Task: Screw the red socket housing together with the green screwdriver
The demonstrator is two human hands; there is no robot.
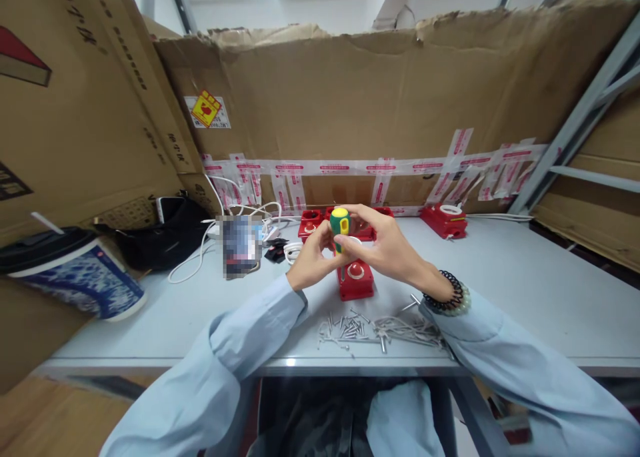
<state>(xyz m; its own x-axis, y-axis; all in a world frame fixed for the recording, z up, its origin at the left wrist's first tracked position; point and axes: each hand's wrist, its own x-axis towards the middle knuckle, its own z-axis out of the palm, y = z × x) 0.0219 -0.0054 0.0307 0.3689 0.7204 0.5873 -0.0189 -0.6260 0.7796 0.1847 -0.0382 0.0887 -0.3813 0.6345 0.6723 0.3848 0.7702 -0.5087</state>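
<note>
A screwdriver (340, 222) with a green and yellow handle stands upright between my two hands, with its shaft pointing down at a red box (357, 287). My left hand (316, 258) closes around the handle's left side. From the other side my right hand (383, 245) has its thumb and fingers on the handle. The box sits on the table under my hands and has a round red button (355, 269) in a pale ring. Where the screwdriver's tip meets the box is hard to make out. More red boxes (310, 225) stand behind, partly covered by my hands.
Loose screws (353, 326), white cords (400, 328) and thin metal rods lie near the front edge. Another red box (444, 221) is at the back right. A blurred-out item (241, 245), cables, a black bag (167, 240) and a paper cup (85, 273) occupy the left. Cardboard (340, 103) walls the back.
</note>
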